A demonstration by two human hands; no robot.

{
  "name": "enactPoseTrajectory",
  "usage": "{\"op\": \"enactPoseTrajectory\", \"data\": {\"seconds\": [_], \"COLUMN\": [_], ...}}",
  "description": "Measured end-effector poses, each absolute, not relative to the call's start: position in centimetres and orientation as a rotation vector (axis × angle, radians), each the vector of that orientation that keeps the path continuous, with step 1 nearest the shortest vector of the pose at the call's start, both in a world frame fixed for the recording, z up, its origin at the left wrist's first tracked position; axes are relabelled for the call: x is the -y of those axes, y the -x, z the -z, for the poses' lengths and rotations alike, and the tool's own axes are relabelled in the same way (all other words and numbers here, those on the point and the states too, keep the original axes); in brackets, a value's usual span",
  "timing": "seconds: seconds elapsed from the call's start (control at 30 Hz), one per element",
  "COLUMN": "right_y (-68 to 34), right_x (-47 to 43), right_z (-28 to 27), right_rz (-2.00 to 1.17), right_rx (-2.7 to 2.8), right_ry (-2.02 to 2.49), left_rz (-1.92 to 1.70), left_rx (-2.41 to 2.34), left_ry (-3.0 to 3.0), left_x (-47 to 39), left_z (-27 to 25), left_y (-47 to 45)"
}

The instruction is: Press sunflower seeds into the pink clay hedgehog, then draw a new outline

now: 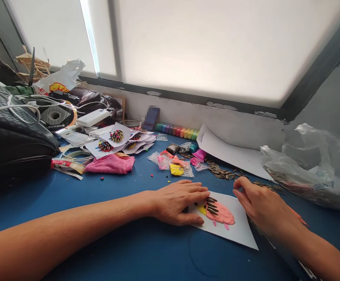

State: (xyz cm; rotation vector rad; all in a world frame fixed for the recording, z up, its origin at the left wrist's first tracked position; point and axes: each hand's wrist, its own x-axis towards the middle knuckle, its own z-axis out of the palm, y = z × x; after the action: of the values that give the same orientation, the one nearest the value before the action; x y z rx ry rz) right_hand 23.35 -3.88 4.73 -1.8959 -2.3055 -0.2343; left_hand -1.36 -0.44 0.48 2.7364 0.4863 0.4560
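A white sheet of paper lies on the blue table, carrying a flattened pink clay shape with a yellow clay end and small pink clay feet. Several striped sunflower seeds stick in the pink clay near the yellow part. My left hand rests flat on the paper's left side, its fingers stretched out. Above the paper's right edge, my right hand has thumb and forefinger curled together; whatever they pinch is hidden. Just beyond it lies a loose pile of sunflower seeds.
Bagged clay packets lie mid-table. Papers with seed-covered clay shapes are stacked at left, behind a pink cloth. A black bag stands far left, a clear plastic bag at right. Clay blocks line the wall.
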Motion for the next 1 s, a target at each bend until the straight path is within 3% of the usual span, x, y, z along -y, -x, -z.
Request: {"op": "enactPoseTrajectory", "data": {"seconds": [0.27,0.8,1.0], "right_y": [-23.4,-23.4,-22.7], "right_x": [8.1,10.8,11.0], "right_z": [-4.4,-2.7,-2.8], "right_rz": [-0.319,-0.444,-0.298], "right_rx": [2.348,2.446,2.474], "right_ry": [1.66,1.564,1.508], "left_rz": [-0.455,-0.445,-0.459], "left_rx": [-0.459,-0.484,-0.477], "left_ry": [-2.756,-2.728,-2.714], "left_x": [0.4,0.5,0.4], "left_z": [-0.3,-0.4,-0.3], "left_y": [1.5,1.4,1.4]}}
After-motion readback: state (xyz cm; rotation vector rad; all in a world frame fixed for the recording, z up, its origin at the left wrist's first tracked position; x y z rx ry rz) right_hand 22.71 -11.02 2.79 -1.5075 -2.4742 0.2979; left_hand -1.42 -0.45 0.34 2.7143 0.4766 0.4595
